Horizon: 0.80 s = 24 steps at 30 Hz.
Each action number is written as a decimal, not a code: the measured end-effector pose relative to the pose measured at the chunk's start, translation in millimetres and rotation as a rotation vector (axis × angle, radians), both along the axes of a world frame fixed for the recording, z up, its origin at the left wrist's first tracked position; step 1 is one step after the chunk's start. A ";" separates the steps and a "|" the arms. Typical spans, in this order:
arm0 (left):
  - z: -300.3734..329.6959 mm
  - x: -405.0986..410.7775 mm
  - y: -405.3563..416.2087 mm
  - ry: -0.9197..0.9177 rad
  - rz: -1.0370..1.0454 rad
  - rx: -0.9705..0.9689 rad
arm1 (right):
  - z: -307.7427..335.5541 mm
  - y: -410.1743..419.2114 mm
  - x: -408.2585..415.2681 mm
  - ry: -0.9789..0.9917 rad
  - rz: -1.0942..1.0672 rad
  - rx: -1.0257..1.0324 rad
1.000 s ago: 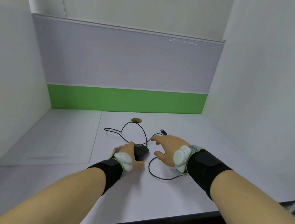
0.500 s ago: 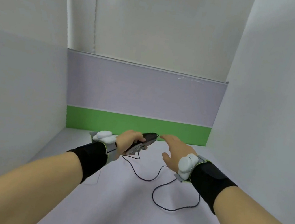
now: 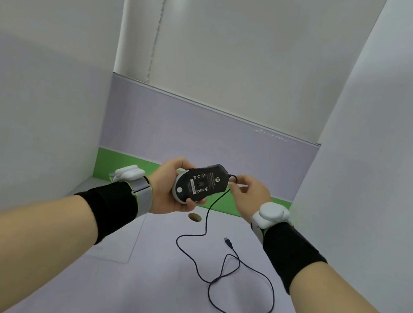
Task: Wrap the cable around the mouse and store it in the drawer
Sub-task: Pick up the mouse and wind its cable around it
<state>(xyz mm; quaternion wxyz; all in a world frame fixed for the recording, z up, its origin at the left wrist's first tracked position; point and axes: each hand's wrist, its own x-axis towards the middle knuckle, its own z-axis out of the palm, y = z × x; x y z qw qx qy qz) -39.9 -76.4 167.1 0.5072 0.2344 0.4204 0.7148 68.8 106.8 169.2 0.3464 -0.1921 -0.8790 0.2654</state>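
A black wired mouse (image 3: 200,183) is held up above the desk with its labelled underside facing me. My left hand (image 3: 168,191) grips its rear end. My right hand (image 3: 246,192) pinches the black cable (image 3: 206,225) right where it leaves the front of the mouse. From there the cable hangs down and lies in loose loops on the white desk (image 3: 154,295), ending in a USB plug (image 3: 228,242). No drawer is in view.
A small round brown grommet (image 3: 194,217) sits in the desk near the green strip of the back partition (image 3: 129,169). A pale desk mat (image 3: 118,247) lies at the left. White partition walls close in both sides.
My left hand lifted the mouse off the desk and turned its underside toward me. My right hand left the desk and closed on the cable at the mouse's front. The view tilted upward.
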 end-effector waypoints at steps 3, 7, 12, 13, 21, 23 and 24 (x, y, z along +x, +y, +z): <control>-3.5 1.6 -4.6 -0.018 0.013 -0.023 | 3.1 1.5 -2.7 -0.003 -0.001 -0.004; -5.2 3.8 -14.4 0.031 -0.007 -0.044 | 9.0 1.1 -2.0 0.008 -0.018 0.029; -8.6 9.8 -16.6 0.285 0.018 -0.150 | 20.3 0.6 -0.6 0.080 0.018 -0.071; -8.5 10.7 -15.7 0.286 0.006 -0.137 | 22.2 1.5 -0.2 0.105 0.023 -0.094; 5.0 17.4 -9.3 -0.053 0.060 0.219 | -2.3 -13.5 -0.1 0.303 0.076 -0.505; 4.7 19.6 -6.0 -0.073 0.063 0.247 | -4.0 -20.5 -1.7 0.329 0.095 -0.602; 4.1 21.9 -4.5 -0.076 0.064 0.266 | -3.6 -25.3 -1.5 0.330 0.097 -0.635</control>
